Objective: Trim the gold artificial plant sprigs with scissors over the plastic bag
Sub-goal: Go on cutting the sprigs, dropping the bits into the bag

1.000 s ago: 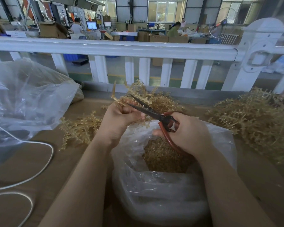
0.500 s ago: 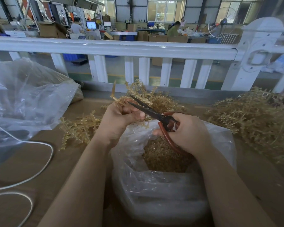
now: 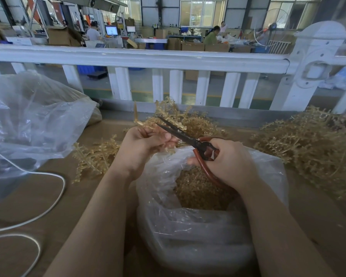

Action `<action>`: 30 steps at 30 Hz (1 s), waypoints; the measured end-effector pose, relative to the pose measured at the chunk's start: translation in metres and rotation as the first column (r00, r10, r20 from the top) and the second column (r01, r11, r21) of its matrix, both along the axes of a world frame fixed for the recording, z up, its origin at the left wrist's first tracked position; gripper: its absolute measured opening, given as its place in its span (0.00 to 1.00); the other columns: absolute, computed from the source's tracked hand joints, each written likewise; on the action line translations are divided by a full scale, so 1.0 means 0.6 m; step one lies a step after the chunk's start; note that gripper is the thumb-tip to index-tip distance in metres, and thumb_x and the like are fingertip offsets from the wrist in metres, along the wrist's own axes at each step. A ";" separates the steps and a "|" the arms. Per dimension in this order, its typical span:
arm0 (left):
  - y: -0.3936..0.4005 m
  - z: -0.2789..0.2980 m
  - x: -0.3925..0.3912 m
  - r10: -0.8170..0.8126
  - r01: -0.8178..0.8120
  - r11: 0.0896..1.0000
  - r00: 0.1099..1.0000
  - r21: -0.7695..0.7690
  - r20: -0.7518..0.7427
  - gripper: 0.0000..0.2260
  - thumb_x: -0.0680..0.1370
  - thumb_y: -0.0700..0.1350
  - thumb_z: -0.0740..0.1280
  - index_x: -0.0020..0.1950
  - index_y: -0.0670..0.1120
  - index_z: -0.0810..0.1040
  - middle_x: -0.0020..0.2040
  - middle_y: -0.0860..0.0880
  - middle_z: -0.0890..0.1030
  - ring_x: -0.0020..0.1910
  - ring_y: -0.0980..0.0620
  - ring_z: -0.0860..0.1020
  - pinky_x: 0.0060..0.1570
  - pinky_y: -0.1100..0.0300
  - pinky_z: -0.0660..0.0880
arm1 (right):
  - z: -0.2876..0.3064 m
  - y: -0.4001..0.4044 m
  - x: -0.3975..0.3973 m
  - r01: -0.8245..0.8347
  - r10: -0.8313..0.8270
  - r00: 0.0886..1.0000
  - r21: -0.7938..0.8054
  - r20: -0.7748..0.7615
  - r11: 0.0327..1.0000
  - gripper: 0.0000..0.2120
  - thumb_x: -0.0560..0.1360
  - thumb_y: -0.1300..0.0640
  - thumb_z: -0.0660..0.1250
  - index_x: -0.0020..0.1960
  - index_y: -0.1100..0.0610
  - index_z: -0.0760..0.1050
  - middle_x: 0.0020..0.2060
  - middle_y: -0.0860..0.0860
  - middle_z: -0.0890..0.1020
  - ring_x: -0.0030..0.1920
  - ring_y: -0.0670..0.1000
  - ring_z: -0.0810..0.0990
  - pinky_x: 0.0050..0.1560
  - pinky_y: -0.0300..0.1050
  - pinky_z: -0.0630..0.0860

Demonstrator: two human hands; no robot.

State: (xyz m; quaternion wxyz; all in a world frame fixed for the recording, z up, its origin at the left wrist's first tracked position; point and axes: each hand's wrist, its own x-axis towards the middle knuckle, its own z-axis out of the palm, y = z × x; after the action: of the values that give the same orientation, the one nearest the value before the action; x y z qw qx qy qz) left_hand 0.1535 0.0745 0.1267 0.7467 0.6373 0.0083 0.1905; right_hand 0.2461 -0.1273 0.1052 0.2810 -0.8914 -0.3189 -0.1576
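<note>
Mid-frame: left hand (image 3: 143, 148) pinching gold sprig (image 3: 146, 124), right hand (image 3: 230, 160) gripping scissors (image 3: 180, 132) w/ blades parted above plastic bag (image 3: 188, 236); risk: nicked fingertips, blades so close.

A: Bare table (image 3: 48, 198) left of the plastic bag (image 3: 198, 236), crossed by a white cable (image 3: 54, 196).
B: Right blocked: sprig pile (image 3: 308, 148). Ahead, white railing (image 3: 140, 56).
</note>
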 end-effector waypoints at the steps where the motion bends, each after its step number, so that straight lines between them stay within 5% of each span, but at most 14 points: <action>1: 0.001 -0.001 0.000 0.002 -0.002 1.000 1.000 -0.005 0.003 0.07 0.68 0.39 0.73 0.42 0.37 0.83 0.40 0.42 0.86 0.39 0.50 0.84 0.42 0.62 0.79 | 0.000 0.000 -0.001 0.006 -0.005 1.000 -0.015 0.014 1.000 0.43 0.54 0.11 0.47 0.42 0.45 0.76 0.30 0.38 0.77 0.31 0.39 0.75 0.30 0.35 0.67; 10: 0.001 -0.001 0.001 0.055 -0.055 0.994 0.998 0.096 0.000 0.03 0.72 0.30 0.71 0.45 0.34 0.83 0.38 0.43 0.86 0.37 0.51 0.84 0.37 0.64 0.78 | 0.006 0.000 -0.004 0.007 -0.004 0.998 -0.051 0.066 0.999 0.45 0.55 0.11 0.44 0.46 0.44 0.76 0.33 0.35 0.76 0.32 0.37 0.73 0.30 0.33 0.66; 25: 0.003 0.000 -0.001 0.073 -0.073 0.990 0.997 0.117 0.001 0.04 0.73 0.31 0.71 0.40 0.38 0.84 0.39 0.43 0.86 0.38 0.52 0.84 0.40 0.63 0.79 | 0.011 -0.002 -0.006 0.002 0.002 0.997 -0.059 0.077 0.998 0.41 0.58 0.14 0.48 0.41 0.48 0.77 0.29 0.40 0.76 0.28 0.40 0.74 0.29 0.35 0.71; 30: 0.005 -0.002 0.000 0.069 -0.069 0.990 0.998 0.123 0.002 0.05 0.73 0.33 0.72 0.45 0.30 0.81 0.39 0.43 0.86 0.38 0.51 0.84 0.41 0.62 0.79 | 0.012 -0.004 -0.007 -0.011 0.013 0.998 -0.035 0.058 0.999 0.40 0.59 0.16 0.50 0.42 0.48 0.79 0.29 0.38 0.76 0.27 0.39 0.74 0.27 0.32 0.68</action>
State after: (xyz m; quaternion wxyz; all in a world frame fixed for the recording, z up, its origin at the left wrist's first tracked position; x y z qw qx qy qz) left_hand 0.1537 0.0773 0.1257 0.6988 0.6818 0.0194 0.2153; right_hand 0.2419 -0.1294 0.1127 0.2572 -0.8891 -0.3350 -0.1763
